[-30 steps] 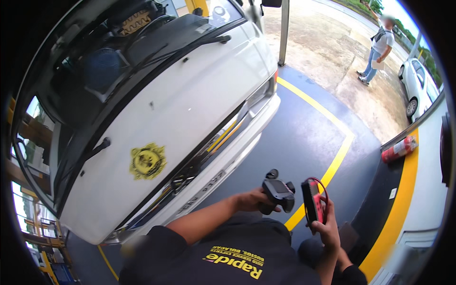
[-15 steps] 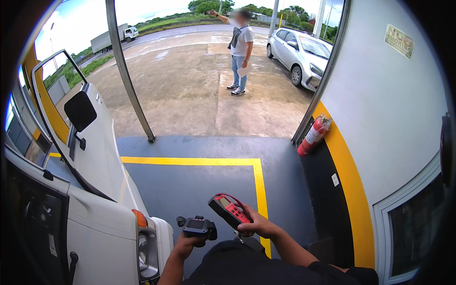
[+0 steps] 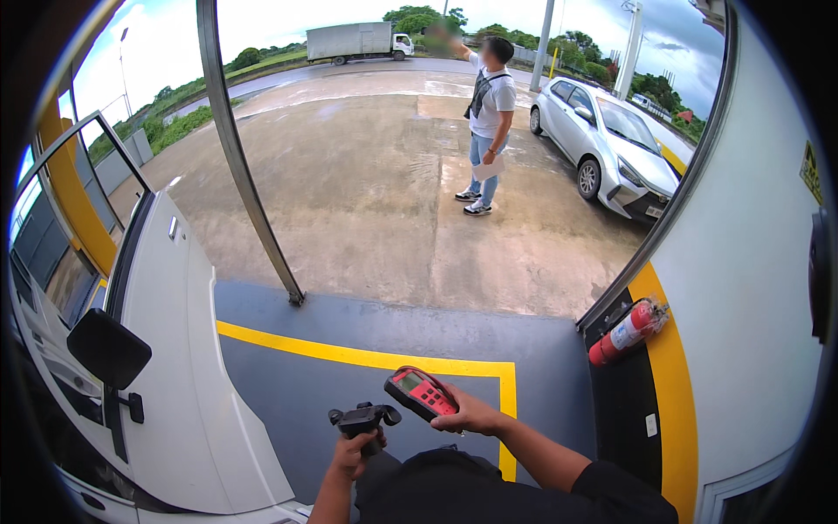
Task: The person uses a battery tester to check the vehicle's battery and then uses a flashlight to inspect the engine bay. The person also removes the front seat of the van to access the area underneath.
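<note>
Starting at the left, one white van (image 3: 188,384) stands with its door open and a single black mirror (image 3: 109,348) sticking out. Next, low in the middle, the left hand (image 3: 356,451) is clenched around the grip of a black probe (image 3: 364,418), held upright over the grey floor (image 3: 349,397). Just beside it, the right hand (image 3: 467,417) grasps a red meter (image 3: 421,393), screen up and tilted toward the probe; the two tools sit close but apart. Whether a cable joins them is hard to make out.

Risk, as I judge it: both hands are full, so a knock against the mirror or the van's door edge could jolt the meter loose onto the floor.

Further right, one yellow line (image 3: 367,356) bends around the bay, one person (image 3: 489,122) stands on the concrete outside, then one silver car (image 3: 602,144), and one red extinguisher (image 3: 628,330) lies against the wall. One truck (image 3: 358,39) passes far off.
</note>
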Demonstrator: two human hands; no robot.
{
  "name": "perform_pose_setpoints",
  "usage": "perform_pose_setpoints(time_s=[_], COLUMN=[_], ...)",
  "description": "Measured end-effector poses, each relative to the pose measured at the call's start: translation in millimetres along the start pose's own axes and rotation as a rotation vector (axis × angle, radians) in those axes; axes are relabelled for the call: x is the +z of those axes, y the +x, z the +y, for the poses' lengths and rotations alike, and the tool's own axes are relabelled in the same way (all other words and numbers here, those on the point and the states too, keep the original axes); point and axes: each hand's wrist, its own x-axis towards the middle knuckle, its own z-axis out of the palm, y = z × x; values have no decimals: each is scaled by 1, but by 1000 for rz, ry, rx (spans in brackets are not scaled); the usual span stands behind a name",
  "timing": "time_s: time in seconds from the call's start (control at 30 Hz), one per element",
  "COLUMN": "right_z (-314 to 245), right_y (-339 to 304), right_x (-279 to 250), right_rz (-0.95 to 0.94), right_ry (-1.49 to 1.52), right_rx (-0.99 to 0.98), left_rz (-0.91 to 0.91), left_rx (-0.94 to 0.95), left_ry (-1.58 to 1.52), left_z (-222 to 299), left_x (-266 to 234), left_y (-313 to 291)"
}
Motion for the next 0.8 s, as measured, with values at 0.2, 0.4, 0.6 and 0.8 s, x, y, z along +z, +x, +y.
perform_pose_setpoints(time_s=[0.2,0.4,0.6,0.8], right_z=[-20,-7,-23,-17], right_y=[101,148,144,110], right_x=[7,35,101,144], right_rz=[115,343,580,644], right_ry=[-83,-330,-404,-461], right_rx=[-126,-341,-184,-100], left_rz=[51,-297,-480,-489], left_rx=[-78,-264,-262,-217], left_ry=[174,198,-6,-72], left_z=[50,115,106,82], left_x=[-54,-65,-53,-24], left_y=[129,164,161,125])
